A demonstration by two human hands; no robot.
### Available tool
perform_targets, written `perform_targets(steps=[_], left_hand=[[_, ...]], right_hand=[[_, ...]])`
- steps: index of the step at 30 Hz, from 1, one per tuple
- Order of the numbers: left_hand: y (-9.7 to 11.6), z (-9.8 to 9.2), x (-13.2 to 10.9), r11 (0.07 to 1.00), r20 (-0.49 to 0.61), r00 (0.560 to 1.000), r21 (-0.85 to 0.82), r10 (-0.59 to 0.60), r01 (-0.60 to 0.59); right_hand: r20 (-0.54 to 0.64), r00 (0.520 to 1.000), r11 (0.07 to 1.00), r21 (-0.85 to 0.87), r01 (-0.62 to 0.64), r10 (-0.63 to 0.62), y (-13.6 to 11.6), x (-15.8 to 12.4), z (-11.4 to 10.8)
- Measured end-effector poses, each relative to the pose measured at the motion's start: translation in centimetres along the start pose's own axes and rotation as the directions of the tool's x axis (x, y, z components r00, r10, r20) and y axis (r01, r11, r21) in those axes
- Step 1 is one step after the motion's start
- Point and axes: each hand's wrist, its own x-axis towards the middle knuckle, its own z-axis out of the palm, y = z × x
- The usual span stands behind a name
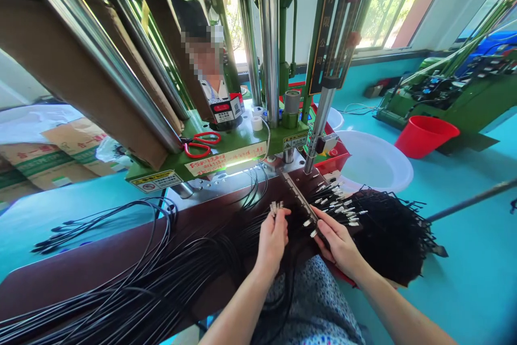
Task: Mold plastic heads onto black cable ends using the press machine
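a worker's bare forearms reach up from the bottom edge over a dark brown table (72, 269). the left hand (273, 240) is closed around a small bunch of plug ends (276, 206), their metal tips poking up above the fingers. just to its right, the right hand (339, 245) pinches a single plug (313, 233) between thumb and fingers, close beside a narrow metal rail (297, 194) that runs away toward the machine. black cables (161, 286) sweep across the table from the lower left and pass under both hands. on the right, a pile of loose ends (343, 208) with silver tips lies against the rail, and a dense black tangle (391, 237) sits just beyond it. behind the table stands a green press (242, 148) with steel columns, and red scissors (202, 143) lie on its deck. another person stands behind the press. farther off on the turquoise floor are a white basin (375, 167) and a red bucket (424, 135). cardboard boxes (48, 156) sit at left.
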Motion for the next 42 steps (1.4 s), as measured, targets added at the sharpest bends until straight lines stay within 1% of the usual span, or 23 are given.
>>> perform_targets(steps=[2, 5, 8, 14, 17, 20, 22, 25, 27, 30, 33, 35, 37, 40, 42], left_hand=[[0.4, -0.1, 0.1, 1.000, 0.017, 1.000, -0.020, -0.020, 0.020], [0.7, 0.1, 0.0, 0.992, 0.082, 0.992, 0.096, -0.094, 0.087], [0.7, 0.4, -0.1, 0.978, 0.122, 0.983, 0.174, -0.136, 0.114], [0.8, 0.2, -0.1, 0.969, 0.157, 0.964, 0.160, -0.214, 0.189], [1.1, 0.1, -0.1, 0.971, 0.165, 0.963, 0.147, -0.213, 0.189], [1.1, 0.2, -0.1, 0.971, 0.160, 0.964, 0.144, -0.212, 0.190], [0.7, 0.2, 0.0, 0.976, 0.136, 0.974, 0.147, -0.181, 0.161], [-0.2, 0.2, 0.2, 0.984, 0.086, 0.995, 0.176, -0.049, 0.033], [-0.5, 0.1, 0.3, 0.981, 0.077, 0.997, 0.195, 0.008, -0.023], [0.1, -0.2, 0.3, 0.987, 0.079, 0.996, 0.152, 0.044, -0.056], [1.3, -0.7, 0.1, 0.993, 0.044, 0.993, 0.017, 0.113, -0.113], [1.9, -1.0, 0.1, 0.996, 0.029, 0.996, -0.045, 0.084, -0.083], [2.0, -1.0, 0.1, 0.998, 0.065, 0.998, -0.060, -0.001, 0.005], [1.7, -0.8, 0.1, 0.994, 0.130, 0.986, -0.022, -0.100, 0.104], [1.4, -0.7, 0.2, 0.994, 0.136, 0.984, 0.011, -0.111, 0.110]], right_hand=[[0.013, 1.000, 1.000, 0.026, 0.002, -0.002, -0.1, 0.0, -0.2], [0.019, 1.000, 1.000, 0.017, 0.013, -0.013, 0.0, 0.1, -0.3], [0.032, 0.999, 1.000, -0.025, 0.014, -0.013, 0.3, 0.1, -0.4], [0.063, 0.998, 0.997, -0.074, 0.026, -0.021, 0.3, 0.1, -0.5], [0.059, 0.998, 0.997, -0.069, 0.026, -0.022, 0.0, 0.1, -0.5], [0.081, 0.997, 0.998, -0.064, 0.009, -0.003, 0.0, 0.0, -0.6], [0.097, 0.995, 0.996, -0.088, 0.020, -0.011, 0.2, 0.1, -0.7], [0.089, 0.995, 0.988, -0.141, 0.059, -0.047, 0.5, 0.1, -0.4], [0.074, 0.995, 0.986, -0.154, 0.071, -0.060, 0.5, 0.1, -0.2], [0.051, 0.998, 0.993, -0.106, 0.052, -0.047, 0.4, 0.1, -0.1], [0.026, 0.999, 0.997, -0.067, 0.040, -0.038, 0.3, 0.1, -0.5], [0.033, 0.999, 0.996, -0.076, 0.041, -0.039, 0.3, 0.2, -0.8], [0.067, 0.997, 0.995, -0.090, 0.046, -0.040, 0.5, 0.2, -1.0], [0.118, 0.992, 0.993, -0.101, 0.055, -0.043, 0.7, 0.2, -1.0], [0.126, 0.991, 0.993, -0.105, 0.055, -0.042, 0.8, 0.1, -0.9]])
